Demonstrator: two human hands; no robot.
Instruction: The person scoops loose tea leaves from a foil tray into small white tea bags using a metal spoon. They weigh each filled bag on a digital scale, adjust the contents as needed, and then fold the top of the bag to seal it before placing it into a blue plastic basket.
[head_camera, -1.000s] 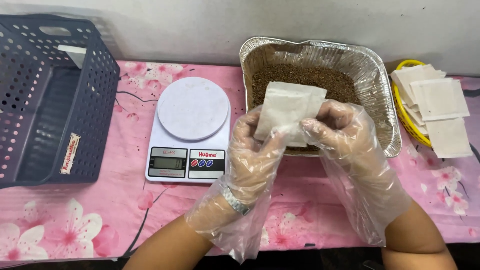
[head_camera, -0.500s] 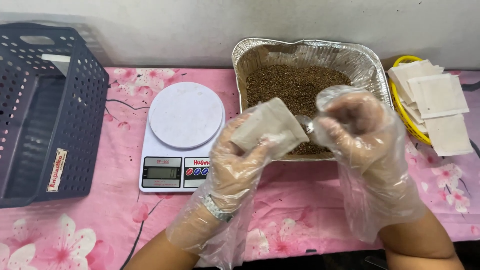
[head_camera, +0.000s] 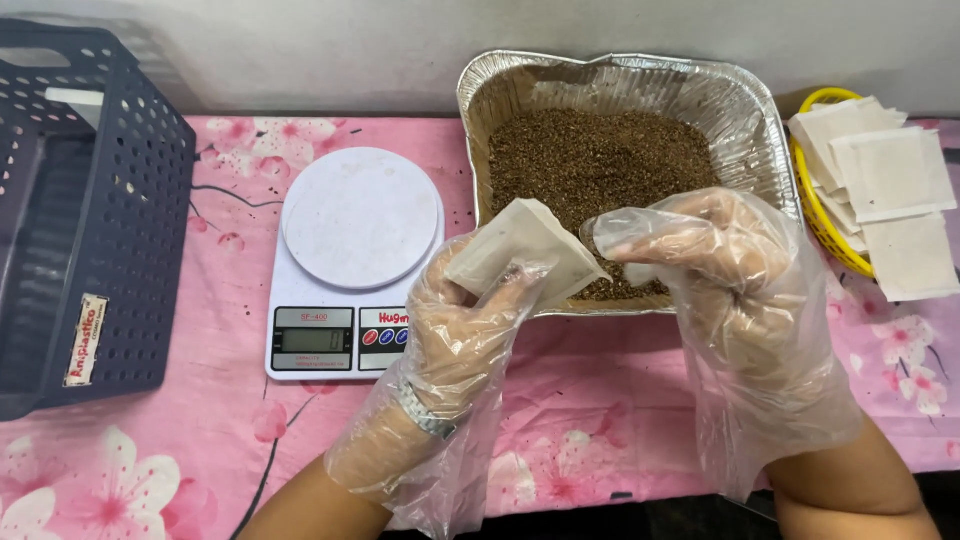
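Left hand (head_camera: 470, 330), gloved in clear plastic, grips a small white paper sachet (head_camera: 525, 250) over the foil tray of brown granules (head_camera: 600, 170); right hand (head_camera: 725, 270), loosely curled, empty. Best hold the mouth open, level.

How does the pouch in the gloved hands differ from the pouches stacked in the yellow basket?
The held pouch is lifted and tilted, pinched by the left hand; the basket pouches lie flat and untouched. The held pouch hangs over the foil tray; the others overlap in a loose pile in the yellow basket. All are off-white, square and papery.
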